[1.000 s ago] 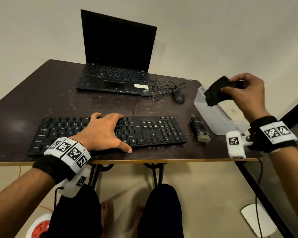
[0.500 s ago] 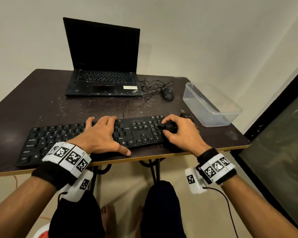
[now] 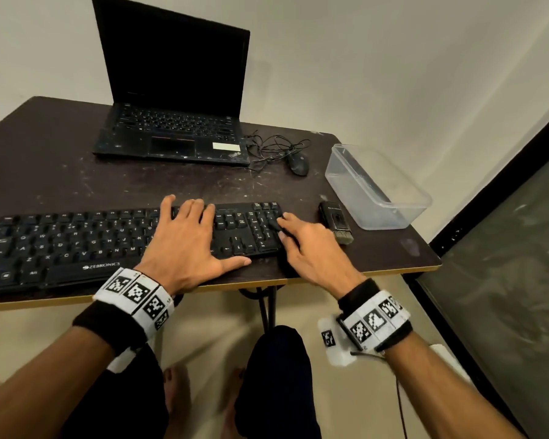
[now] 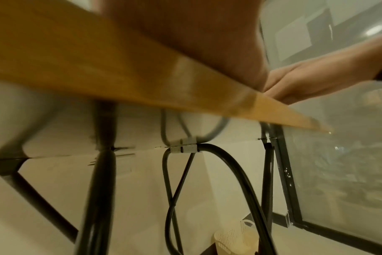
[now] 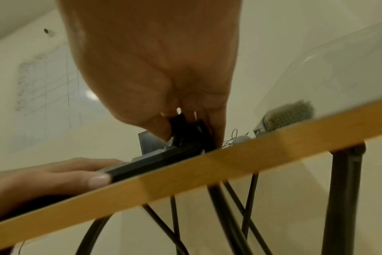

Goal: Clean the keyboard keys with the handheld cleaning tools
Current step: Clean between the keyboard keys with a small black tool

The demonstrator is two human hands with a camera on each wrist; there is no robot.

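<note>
While both hands sit on the board: it's all happening at the near edge of the table point(image 3: 61, 182).
Keyboard: the black keyboard point(image 3: 76, 245) runs across centre-left of the head view, along the table's front edge.
Right hand: the right hand point(image 3: 311, 248) is over the number pad at the keyboard's right end, fingers curled, thumb and fingertips pinching a small black cleaning tool point(image 3: 274, 224) down onto the keys; the right wrist view shows that same dark piece point(image 5: 185, 132) clamped between thumb and fingers.
Left hand: the left hand point(image 3: 184, 242) lies flat on the keyboard's middle, fingers straight and spread, thumb out along the front edge, gripping nothing.
Brush: a black handheld brush point(image 3: 336, 224) lies on the table just right of the keyboard, bristles toward the near edge.
Container: a clear plastic container point(image 3: 377, 188) stands beside the brush, right of centre.
Further back: an open laptop point(image 3: 171, 99), screen dark, at upper centre, with a wired mouse point(image 3: 298, 163) to its right.
</note>
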